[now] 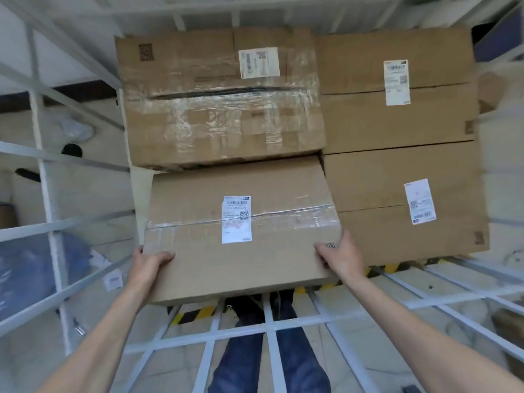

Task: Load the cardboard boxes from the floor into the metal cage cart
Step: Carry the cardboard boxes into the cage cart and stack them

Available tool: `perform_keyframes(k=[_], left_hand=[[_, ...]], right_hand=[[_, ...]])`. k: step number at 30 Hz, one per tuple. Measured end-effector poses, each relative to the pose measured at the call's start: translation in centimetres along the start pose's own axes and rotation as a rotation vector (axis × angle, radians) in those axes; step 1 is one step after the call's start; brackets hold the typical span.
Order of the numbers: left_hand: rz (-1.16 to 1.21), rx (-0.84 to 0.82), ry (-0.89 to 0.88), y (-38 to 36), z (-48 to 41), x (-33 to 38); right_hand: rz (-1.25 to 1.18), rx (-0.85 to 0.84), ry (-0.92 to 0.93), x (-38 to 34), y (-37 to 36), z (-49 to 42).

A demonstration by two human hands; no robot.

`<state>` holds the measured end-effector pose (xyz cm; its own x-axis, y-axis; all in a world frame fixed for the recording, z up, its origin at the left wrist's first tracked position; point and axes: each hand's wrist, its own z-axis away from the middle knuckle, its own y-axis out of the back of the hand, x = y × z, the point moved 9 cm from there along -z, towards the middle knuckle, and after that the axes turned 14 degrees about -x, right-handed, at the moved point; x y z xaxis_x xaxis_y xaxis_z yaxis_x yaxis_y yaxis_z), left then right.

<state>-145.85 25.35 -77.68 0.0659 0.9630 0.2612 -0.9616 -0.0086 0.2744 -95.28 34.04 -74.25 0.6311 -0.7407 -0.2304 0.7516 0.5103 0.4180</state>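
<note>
**Box four going into the cage, not sure how many are left**

Head cam, looking down into the metal cage cart. Three cardboard boxes are already inside: a heavily taped box at 12 o'clock, a back right box at about 1 o'clock, and a front right box at 3 o'clock, the two on the right packed edge to edge.

The box in hand sits at 6 o'clock, filling the near-left slot. Its far edge is tucked against the taped box and its right side is just beside the front right box. The left hand grips the near-left corner at 7 o'clock, fingers curled over the top face. The right hand does the same on the near-right corner at 5 o'clock. So both hands are wrapped on that box, nothing loose.

I can't tell if it's fully set down (the near edge hangs over the white bars, with the person's jeans showing through below).

My read: three loaded, the fourth nearly placed. The floor pile isn't in view, so what's left is anyone's guess.
</note>
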Motion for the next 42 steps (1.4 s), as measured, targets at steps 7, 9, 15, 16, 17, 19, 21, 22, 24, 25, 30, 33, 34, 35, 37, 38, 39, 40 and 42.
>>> perform_keyframes(k=[7,9,15,16,17,19,21,22,24,25,30,33,34,35,37,38,39,40,42], left_hand=[[-0.122,0.036,-0.084,0.2,-0.1,-0.7],[-0.145,0.002,-0.084,-0.7,-1.1,-1.5],[-0.14,-0.099,0.03,-4.1,-4.9,-4.4],[-0.149,-0.078,0.051,-4.3,-5.3,-4.6],[-0.167,-0.045,0.066,-4.3,-5.7,-4.6],[-0.212,0.009,0.1,-4.4,-6.2,-4.4],[-0.231,0.04,0.12,-4.6,-6.5,-4.0],[-0.231,0.054,0.113,-4.6,-6.7,-3.7],[-0.217,0.078,0.091,-4.3,-7.1,-3.0],[-0.204,0.081,0.085,-4.3,-7.3,-2.6],[-0.225,0.044,0.085,-5.3,-7.1,-2.3],[-0.376,0.015,0.077,-6.4,-6.3,-2.3],[-0.442,-0.002,0.068,-7.0,-5.7,-2.1],[-0.503,-0.02,0.055,-7.8,-5.0,-1.7],[-0.595,-0.064,0.025,-9.3,-2.9,-0.8],[-0.629,-0.094,0.002,-10.1,-1.4,0.0],[-0.655,-0.126,-0.026,-10.9,0.1,1.0],[-0.673,-0.151,-0.058,-11.6,1.8,2.3],[-0.699,-0.175,-0.124,-12.5,5.9,5.4]], right_hand=[[-0.084,0.031,0.121,1.4,-1.3,-0.4],[-0.012,0.045,0.099,2.0,-1.6,-1.2],[0.278,-0.091,-0.032,3.4,-5.9,-3.5],[0.304,-0.112,-0.03,3.3,-6.7,-3.7],[0.338,-0.119,-0.022,3.0,-7.4,-3.8],[0.413,-0.148,0.04,2.0,-9.0,-4.0],[0.554,-0.218,0.181,-0.1,-11.2,-4.4],[0.64,-0.247,0.235,-1.2,-12.3,-4.7],[0.756,-0.277,0.249,-2.4,-13.4,-5.7],[0.783,-0.278,0.238,-2.6,-13.4,-6.2],[0.984,-0.279,0.315,-1.3,-12.2,-7.4],[1.035,-0.308,0.357,-1.0,-11.0,-7.4],[1.022,-0.311,0.353,-1.2,-10.6,-7.3],[0.99,-0.301,0.339,-1.6,-9.9,-7.0],[0.886,-0.269,0.296,-2.6,-8.1,-6.1],[0.828,-0.253,0.276,-3.1,-7.1,-5.5],[0.779,-0.242,0.262,-3.6,-6.1,-4.5],[0.743,-0.235,0.256,-4.1,-5.1,-3.4],[0.707,-0.229,0.251,-5.0,-3.3,-0.3]])
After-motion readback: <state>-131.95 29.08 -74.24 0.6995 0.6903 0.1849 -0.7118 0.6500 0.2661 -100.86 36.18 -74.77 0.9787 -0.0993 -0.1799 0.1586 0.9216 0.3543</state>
